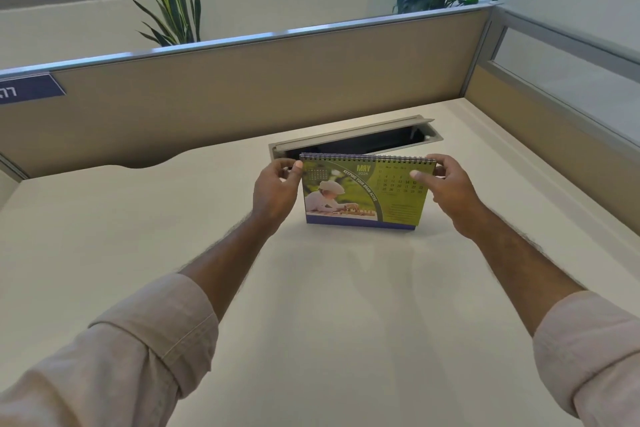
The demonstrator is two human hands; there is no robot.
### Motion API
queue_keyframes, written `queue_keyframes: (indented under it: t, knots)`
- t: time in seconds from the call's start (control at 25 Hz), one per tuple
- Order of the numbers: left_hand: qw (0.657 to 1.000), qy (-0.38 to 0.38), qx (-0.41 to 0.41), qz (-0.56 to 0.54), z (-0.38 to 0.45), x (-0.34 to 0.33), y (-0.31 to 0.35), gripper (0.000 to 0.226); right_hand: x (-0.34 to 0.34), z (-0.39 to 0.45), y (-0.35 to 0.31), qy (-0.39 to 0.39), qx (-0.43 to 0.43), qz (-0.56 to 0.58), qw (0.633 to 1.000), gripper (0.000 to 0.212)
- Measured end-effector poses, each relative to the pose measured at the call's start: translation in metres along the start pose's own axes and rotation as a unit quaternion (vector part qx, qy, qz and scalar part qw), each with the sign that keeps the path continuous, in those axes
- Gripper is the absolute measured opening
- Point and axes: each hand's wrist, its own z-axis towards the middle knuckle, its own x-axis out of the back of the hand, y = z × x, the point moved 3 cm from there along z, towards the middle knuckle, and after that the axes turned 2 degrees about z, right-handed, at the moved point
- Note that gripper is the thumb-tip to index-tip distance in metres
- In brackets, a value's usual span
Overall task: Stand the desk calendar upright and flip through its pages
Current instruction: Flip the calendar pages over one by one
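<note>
The desk calendar stands upright on the cream desk, spiral binding on top. Its facing page is green, reads MAY 2026 and shows a child at a chessboard. My left hand pinches the top left corner at the spiral. My right hand grips the top right corner, thumb on the front of the page and fingers behind the binding. Both forearms reach in from the bottom of the view, sleeves rolled up.
Right behind the calendar a grey cable hatch in the desk has its lid raised. Beige partition panels wall the desk at the back and right. Two potted plants rise beyond the partition below windows.
</note>
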Motion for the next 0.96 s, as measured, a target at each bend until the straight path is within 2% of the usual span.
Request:
queue_keyframes:
  t: [0.08,0.2,0.32,0.4,0.6,0.88,0.96]
  knots:
    - [0.999,0.013,0.028,0.02,-0.01,-0.002,-0.018,0.03,0.006,-0.005,0.013,0.041,-0.013,0.004,0.999,0.044]
    - [0.997,-0.004,0.065,0.037,-0.024,-0.013,-0.038,0.035,0.006,-0.019,0.04,0.116,-0.028,-0.002,0.993,0.038]
    - [0.996,-0.05,0.068,0.04,-0.033,-0.022,-0.041,0.046,-0.006,-0.03,0.06,0.103,-0.055,0.004,0.993,0.032]
    - [0.996,-0.06,0.066,0.027,-0.038,-0.025,-0.041,0.047,-0.013,-0.034,0.062,0.094,-0.044,0.015,0.994,0.029]
    - [0.995,-0.033,0.089,-0.026,-0.041,-0.02,-0.044,0.021,-0.019,-0.047,0.063,0.13,0.024,0.046,0.99,0.014]
    - [0.99,-0.057,0.103,-0.073,-0.044,-0.01,-0.042,0.017,-0.015,-0.056,0.062,0.138,0.035,0.056,0.988,0.017]
    - [0.991,-0.056,0.105,-0.066,-0.045,-0.01,-0.041,0.024,-0.014,-0.058,0.061,0.134,0.036,0.059,0.989,0.015]
